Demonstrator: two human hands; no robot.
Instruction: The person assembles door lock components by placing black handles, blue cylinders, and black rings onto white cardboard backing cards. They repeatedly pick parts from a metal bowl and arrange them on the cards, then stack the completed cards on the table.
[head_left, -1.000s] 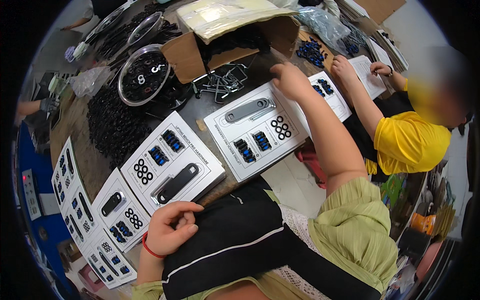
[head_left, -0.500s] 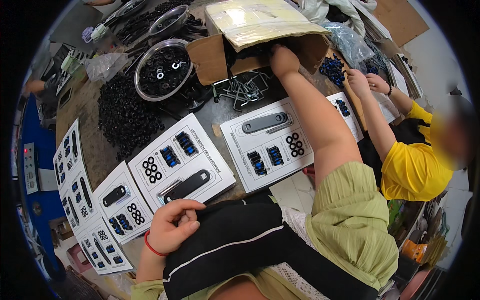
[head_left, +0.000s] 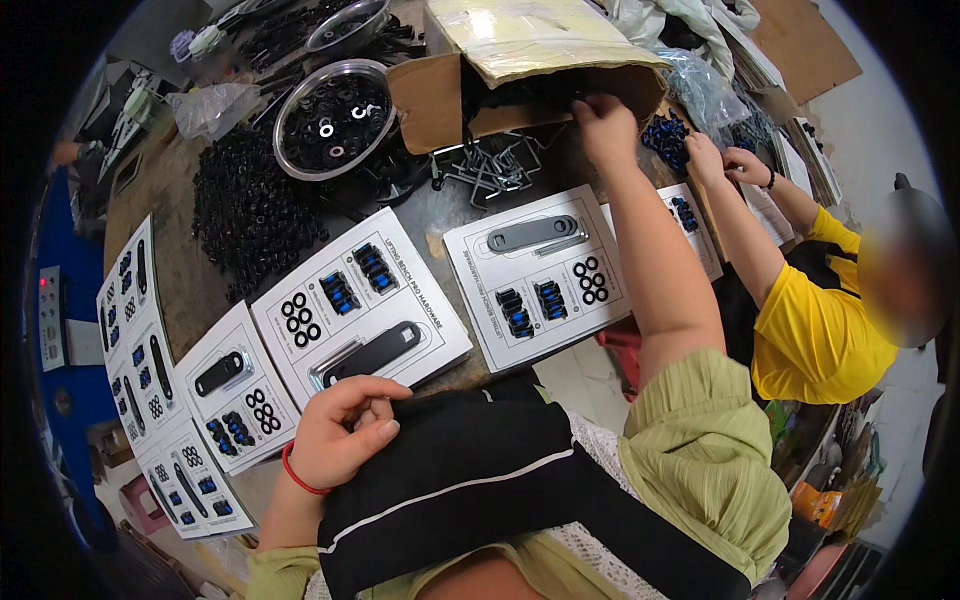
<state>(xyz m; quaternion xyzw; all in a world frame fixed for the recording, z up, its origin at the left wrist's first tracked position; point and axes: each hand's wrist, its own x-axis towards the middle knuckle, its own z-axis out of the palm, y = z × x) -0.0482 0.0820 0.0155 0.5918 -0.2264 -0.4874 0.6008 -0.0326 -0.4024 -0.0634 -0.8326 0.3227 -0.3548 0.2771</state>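
Inside cardboard box, right hand reaching, left hand on black apron

The right hand moved up from the white parts card, passed over the pile of hex keys and reached the mouth of the cardboard box, where its fingers went just inside.

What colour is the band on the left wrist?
Red; the band shows clearly in the head view, just below the left hand.
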